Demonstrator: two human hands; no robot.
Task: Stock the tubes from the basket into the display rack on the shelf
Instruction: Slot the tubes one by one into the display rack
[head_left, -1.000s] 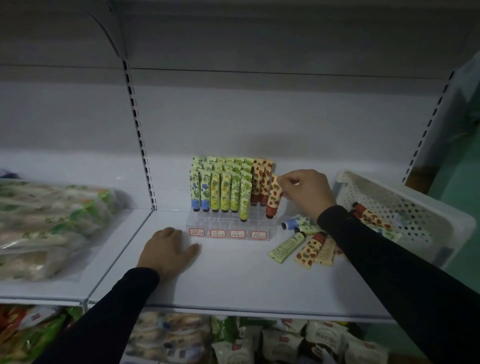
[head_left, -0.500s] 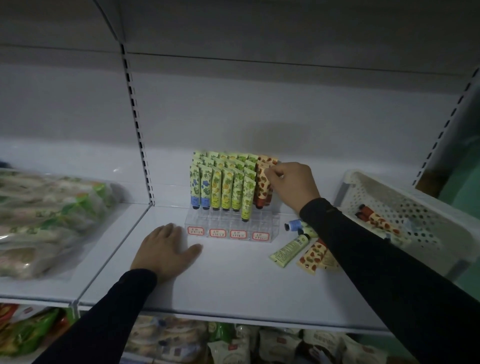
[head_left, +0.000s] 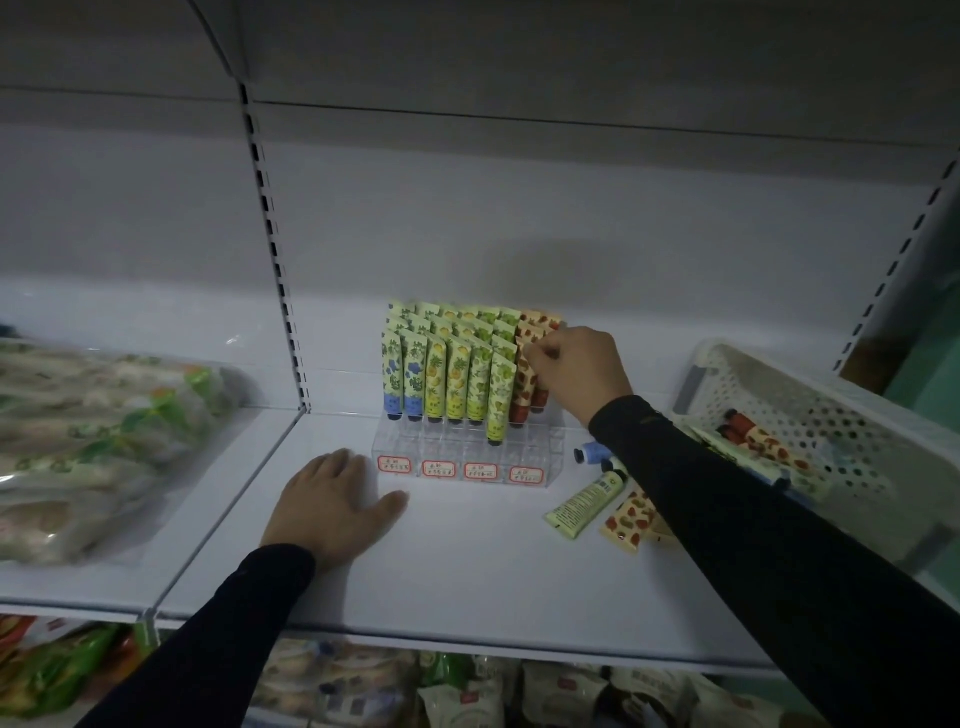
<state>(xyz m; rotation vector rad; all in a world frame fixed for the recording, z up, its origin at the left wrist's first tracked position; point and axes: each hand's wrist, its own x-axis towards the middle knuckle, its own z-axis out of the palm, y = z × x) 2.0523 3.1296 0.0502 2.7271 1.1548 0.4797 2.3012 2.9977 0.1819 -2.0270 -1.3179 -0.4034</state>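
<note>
We see an orange strawberry-print tube (head_left: 524, 384) standing cap down at the right end of the clear display rack (head_left: 462, 452), beside rows of green and blue-capped tubes. Our right hand (head_left: 576, 371) pinches its top edge. Our left hand (head_left: 332, 506) lies flat, fingers spread, on the shelf (head_left: 467, 566). Loose tubes (head_left: 584, 501) lie right, near the white basket (head_left: 810, 415).

The right hand (head_left: 576, 376) covers the tops of the red-spotted tubes (head_left: 522, 395), so how its fingertips hold them cannot be seen. The writing on the little red labels (head_left: 436, 468) is too small to read. The bags (head_left: 93, 431) on the left are blurry and cut off. The white basket (head_left: 810, 415) runs off the right edge, and an arm hides some loose tubes (head_left: 628, 519)
</note>
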